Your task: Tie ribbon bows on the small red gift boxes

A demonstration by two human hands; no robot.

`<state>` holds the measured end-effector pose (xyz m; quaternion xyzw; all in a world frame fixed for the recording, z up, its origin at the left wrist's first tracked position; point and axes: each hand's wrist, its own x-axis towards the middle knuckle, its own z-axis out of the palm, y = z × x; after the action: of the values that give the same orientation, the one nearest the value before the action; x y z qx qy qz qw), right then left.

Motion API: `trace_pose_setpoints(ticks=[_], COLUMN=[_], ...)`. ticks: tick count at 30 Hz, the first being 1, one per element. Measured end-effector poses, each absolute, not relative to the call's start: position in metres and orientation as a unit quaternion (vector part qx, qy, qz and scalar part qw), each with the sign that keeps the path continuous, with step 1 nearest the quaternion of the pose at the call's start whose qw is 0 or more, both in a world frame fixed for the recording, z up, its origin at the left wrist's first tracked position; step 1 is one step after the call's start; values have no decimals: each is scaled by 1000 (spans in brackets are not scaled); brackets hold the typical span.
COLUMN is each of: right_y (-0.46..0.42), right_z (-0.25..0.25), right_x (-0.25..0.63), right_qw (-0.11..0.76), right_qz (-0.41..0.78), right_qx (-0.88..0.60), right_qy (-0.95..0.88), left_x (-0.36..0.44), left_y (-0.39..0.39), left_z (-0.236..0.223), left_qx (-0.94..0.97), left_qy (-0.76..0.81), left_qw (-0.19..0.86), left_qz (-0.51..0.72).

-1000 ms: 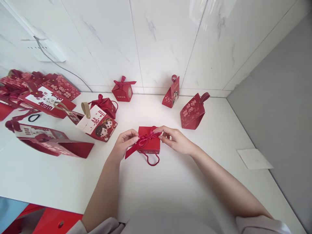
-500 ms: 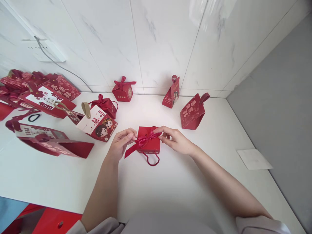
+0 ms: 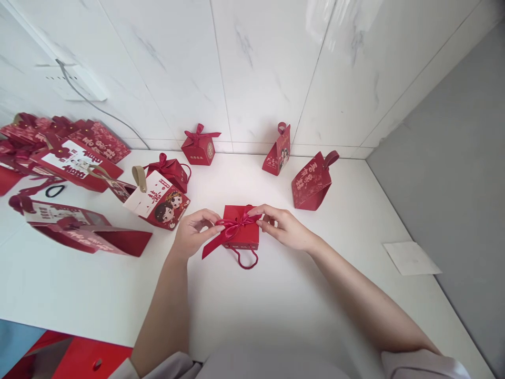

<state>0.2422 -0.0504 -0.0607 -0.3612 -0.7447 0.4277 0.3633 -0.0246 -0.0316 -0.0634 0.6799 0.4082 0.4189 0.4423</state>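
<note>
1. Ahead of you: wall [image 3: 268,68] w/ glossy white marble-look tiles, grey veins, thin dark joints.
2. Upper L on that wall, you've a white socket plate [image 3: 81,84]; grey cable [image 3: 98,109] runs from it down to the tabletop's back edge.
3. Your table [image 3: 284,310]: plain white top, back edge along the wall.
4. To your R: flat grey surface [image 3: 453,142] beside the table, material unclear.
5. Light's soft; you get pale reflections [image 3: 319,18] up top, R of ctr.

“大喜”, “日子” on triangular box [image 3: 277,152], unclear Chinese lettering [image 3: 306,180] on other boxes [image 3: 317,192]
</note>
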Motion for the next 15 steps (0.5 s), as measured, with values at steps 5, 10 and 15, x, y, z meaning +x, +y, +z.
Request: trace_pose_setpoints(ticks=[5, 10, 15], right_y=[-50, -49, -49], right_z=[-61, -63, -63], right_x=[242, 243, 244], right_qw=[362, 355, 353], right_qz=[427, 429, 431], right_qx=[-356, -355, -350], right_qy=[-748, -751, -754], left_x=[-8, 7, 19], left_y=[-36, -40, -43], left_z=[-66, -69, -72], left_qx=[631, 616, 545], left_qy=[462, 527, 565], left_qw=[425, 293, 311], left_qz=[456, 506, 536])
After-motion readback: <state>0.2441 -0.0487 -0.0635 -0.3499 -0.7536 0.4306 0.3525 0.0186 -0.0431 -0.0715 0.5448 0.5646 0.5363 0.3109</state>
